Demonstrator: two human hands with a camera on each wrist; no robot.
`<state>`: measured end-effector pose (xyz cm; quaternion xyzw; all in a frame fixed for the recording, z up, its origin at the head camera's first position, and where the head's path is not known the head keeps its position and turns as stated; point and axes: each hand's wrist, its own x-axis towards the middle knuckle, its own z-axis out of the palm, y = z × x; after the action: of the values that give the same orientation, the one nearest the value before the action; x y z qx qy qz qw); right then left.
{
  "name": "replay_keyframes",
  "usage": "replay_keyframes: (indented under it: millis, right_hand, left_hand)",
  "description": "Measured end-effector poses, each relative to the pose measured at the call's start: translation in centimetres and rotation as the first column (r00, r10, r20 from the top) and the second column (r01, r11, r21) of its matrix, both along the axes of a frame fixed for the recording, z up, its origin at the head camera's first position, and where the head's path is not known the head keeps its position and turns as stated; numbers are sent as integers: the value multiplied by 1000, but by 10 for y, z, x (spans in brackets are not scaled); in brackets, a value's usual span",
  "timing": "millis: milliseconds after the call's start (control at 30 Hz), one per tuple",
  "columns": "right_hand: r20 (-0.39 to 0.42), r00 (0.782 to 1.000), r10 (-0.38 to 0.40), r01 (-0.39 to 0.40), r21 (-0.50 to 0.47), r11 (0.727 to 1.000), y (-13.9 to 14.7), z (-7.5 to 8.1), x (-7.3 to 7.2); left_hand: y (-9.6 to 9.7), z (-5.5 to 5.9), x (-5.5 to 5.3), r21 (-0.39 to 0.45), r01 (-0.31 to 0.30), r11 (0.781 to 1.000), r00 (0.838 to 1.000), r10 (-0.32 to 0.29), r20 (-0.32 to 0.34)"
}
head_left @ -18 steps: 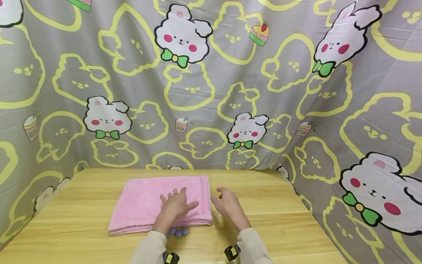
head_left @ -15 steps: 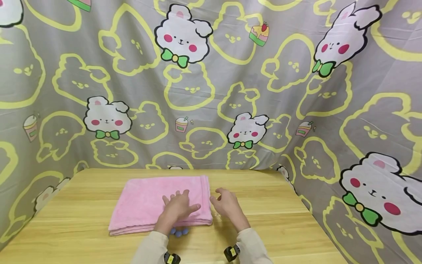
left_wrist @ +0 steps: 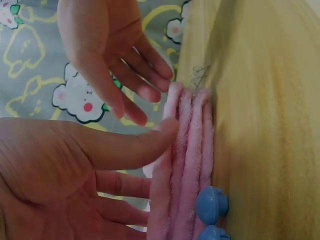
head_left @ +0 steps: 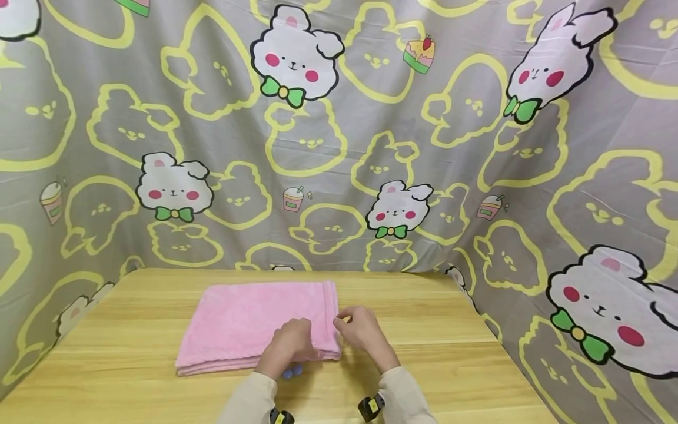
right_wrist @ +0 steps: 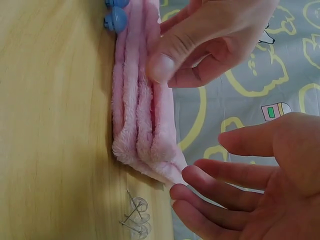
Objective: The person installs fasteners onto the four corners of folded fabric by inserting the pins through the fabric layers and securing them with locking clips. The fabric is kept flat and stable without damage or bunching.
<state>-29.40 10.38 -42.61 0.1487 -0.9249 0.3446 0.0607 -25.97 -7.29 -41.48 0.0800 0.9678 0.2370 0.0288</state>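
Note:
A folded pink plush blanket (head_left: 238, 321) lies on the wooden table, its stacked layers facing front. My left hand (head_left: 290, 343) is at its front edge near the right corner. The left thumb (left_wrist: 157, 137) lies against the edge of the top layer, with the fingers bent over the upper side; in the right wrist view this hand pinches that layer. My right hand (head_left: 364, 328) is beside the blanket's right edge, its fingers loosely bent and its fingertips (right_wrist: 192, 175) close to the corner. Nothing shows between right thumb and fingers.
Small blue round-headed pieces (left_wrist: 212, 205) sit at the blanket's front edge, partly hidden by the left arm. Several clear-headed pins (right_wrist: 137, 217) lie on the wooden table (head_left: 424, 365) to the right of the blanket. A patterned curtain (head_left: 328, 147) hangs around the table.
My left hand has come right and toward the front edge from above the blanket, and its spread fingers have curled. My right hand has shifted slightly, its thumb and fingers closer together.

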Motion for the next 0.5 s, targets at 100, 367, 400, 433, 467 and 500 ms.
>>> replay_keyframes:
  millis: [100,367,400,433,467,500]
  right_hand:
    - [9,1000,13,-13,-6,1000,-2,0,1]
    - [71,996,57,-57,-4,998,-6,-2,4]
    - [84,995,57,-57,-8,998,-7,-2,4]
    - [91,994,58,-58,-8,998,-8,-2,4]
    - [96,994,61,-61,-10,998,-8,-2,4]
    - [99,993,65,-64,-9,998,-9,-2,4]
  left_hand:
    - [-1,-1,-1,-26,2,1000,1000,-2,-14]
    - [-6,-3,-6,15,11,1000,993,-9,-119]
    - [-6,-3,-7,31,10,999,991,-6,-130]
    - [-7,-3,-7,45,10,999,991,-3,-137]
    - [-8,-3,-8,59,10,998,990,-2,-142]
    - [-9,-3,-9,76,12,997,990,-1,-144]
